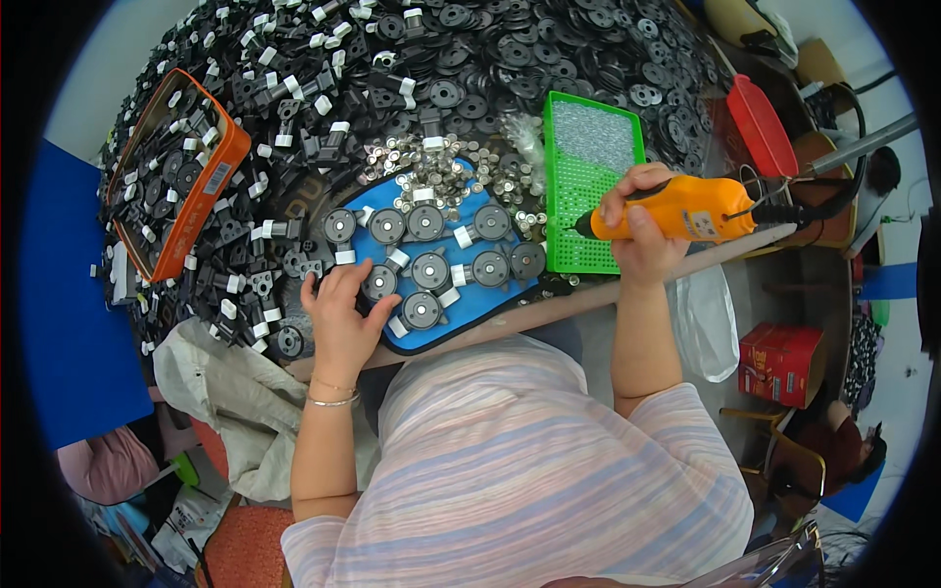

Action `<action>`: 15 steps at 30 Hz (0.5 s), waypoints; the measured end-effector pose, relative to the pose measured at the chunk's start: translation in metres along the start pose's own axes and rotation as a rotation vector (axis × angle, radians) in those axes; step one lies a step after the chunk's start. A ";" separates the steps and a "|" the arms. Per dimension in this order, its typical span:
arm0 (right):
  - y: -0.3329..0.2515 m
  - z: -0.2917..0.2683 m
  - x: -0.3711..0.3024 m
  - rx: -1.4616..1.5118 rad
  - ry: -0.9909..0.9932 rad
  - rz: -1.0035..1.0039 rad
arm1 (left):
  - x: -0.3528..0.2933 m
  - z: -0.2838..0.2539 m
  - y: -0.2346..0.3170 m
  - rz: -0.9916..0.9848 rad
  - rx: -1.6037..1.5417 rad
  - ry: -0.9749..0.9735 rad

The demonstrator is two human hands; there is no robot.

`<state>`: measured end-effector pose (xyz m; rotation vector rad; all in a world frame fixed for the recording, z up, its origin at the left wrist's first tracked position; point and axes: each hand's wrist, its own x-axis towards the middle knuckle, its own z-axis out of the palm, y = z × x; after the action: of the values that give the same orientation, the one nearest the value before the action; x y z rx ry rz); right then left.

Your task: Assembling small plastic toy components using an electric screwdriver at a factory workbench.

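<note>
My right hand (pixel 644 220) grips an orange electric screwdriver (pixel 701 208), its dark tip pointing left above a green perforated basket (pixel 586 250) of small silver screws (pixel 594 134). On a blue mat (pixel 417 338) lie several black caster-like round parts (pixel 429 270) with white tabs. Beside the leftmost lower one (pixel 379 282) is my left hand (pixel 343 316), thumb and forefinger apart around its left edge; whether they press on it is hard to see. Small silver metal caps (pixel 446 186) are heaped at the mat's far edge.
An orange bin (pixel 186 235) of black parts stands at the left. Piles of black brackets with white pieces (pixel 284 108) and black discs (pixel 549 49) cover the far table. A red scoop-like tray (pixel 763 127) lies far right. Another person (pixel 833 456) sits at lower right.
</note>
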<state>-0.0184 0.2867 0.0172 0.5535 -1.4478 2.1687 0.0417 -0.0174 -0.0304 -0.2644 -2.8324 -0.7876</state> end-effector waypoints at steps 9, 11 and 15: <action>0.001 -0.001 0.000 0.026 -0.009 0.018 | -0.002 0.002 -0.002 0.011 0.002 0.018; 0.002 -0.001 -0.001 0.043 -0.019 0.024 | -0.002 0.002 -0.002 0.015 -0.002 0.026; -0.003 0.000 0.002 0.019 -0.005 0.027 | -0.002 0.003 -0.004 0.003 -0.015 0.026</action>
<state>-0.0185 0.2882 0.0211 0.5499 -1.4460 2.2057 0.0426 -0.0193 -0.0347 -0.2590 -2.8026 -0.8063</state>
